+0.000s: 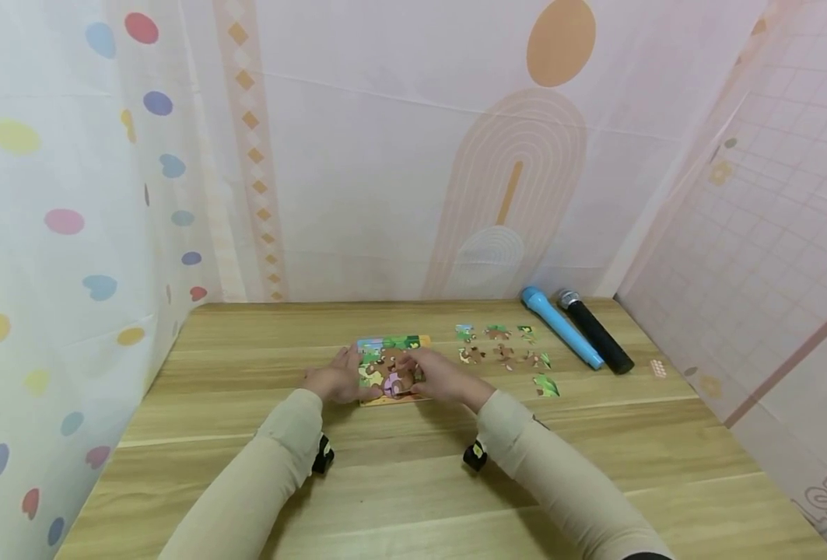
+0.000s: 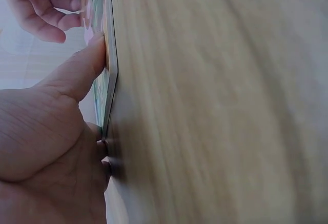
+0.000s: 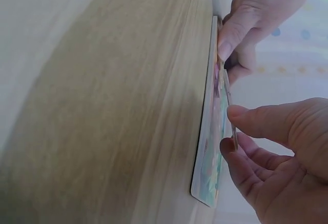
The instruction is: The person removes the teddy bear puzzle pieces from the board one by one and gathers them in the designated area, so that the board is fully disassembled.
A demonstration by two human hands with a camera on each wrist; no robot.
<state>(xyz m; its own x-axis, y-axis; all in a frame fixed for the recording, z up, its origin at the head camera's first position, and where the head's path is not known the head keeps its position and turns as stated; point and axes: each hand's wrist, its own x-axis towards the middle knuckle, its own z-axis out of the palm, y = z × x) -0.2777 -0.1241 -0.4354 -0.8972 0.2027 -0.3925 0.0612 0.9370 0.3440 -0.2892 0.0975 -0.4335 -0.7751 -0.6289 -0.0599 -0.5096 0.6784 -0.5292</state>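
Note:
A colourful puzzle board [image 1: 385, 342] lies flat on the table, its picture showing brown animals and greenery. At its left side my left hand [image 1: 339, 379] grips it, the thumb on the front margin and the fingers along the left edge. My right hand [image 1: 446, 377] is over the board's right part. Between its thumb and fingertips it pinches a thin puzzle piece [image 3: 228, 90], tilted just above the board in the right wrist view. The piece's inner end is close to the left thumb; whether it touches the board I cannot tell.
Several loose puzzle pieces [image 1: 504, 355] lie spread to the right of the board, one green piece [image 1: 545, 385] nearer to me. Beyond them lie a blue microphone [image 1: 562, 327] and a black microphone [image 1: 598, 334]. Patterned curtains [image 1: 364, 194] border the wooden table [image 1: 385, 482].

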